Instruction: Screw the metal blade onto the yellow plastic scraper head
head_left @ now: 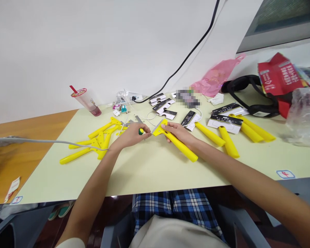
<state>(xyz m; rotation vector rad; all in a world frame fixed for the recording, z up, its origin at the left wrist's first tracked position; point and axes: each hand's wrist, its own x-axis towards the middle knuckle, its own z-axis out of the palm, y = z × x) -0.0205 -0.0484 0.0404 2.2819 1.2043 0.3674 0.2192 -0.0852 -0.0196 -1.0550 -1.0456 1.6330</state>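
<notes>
My right hand (179, 132) is closed round the neck of a yellow scraper (182, 147), whose long handle slants down to the right. A flat metal blade (158, 127) sits across the scraper's head. At that blade's left corner, the thumb and fingertips of my left hand (134, 134) are pinched together. A green and yellow rounded handle end (141, 131) shows between my left fingers; whether the hand grips it is unclear. Left of this hand lies a pile of yellow scrapers (101, 139), with several loose metal blades (138, 119) behind it.
More yellow scrapers (228, 143) with black-and-white cards (225, 123) lie on the right. Cards (164, 106), a power strip (131, 96) and a drink cup (86, 101) stand along the wall. A grey cable (54, 141) crosses the left side. A pink bag (214, 79) lies behind.
</notes>
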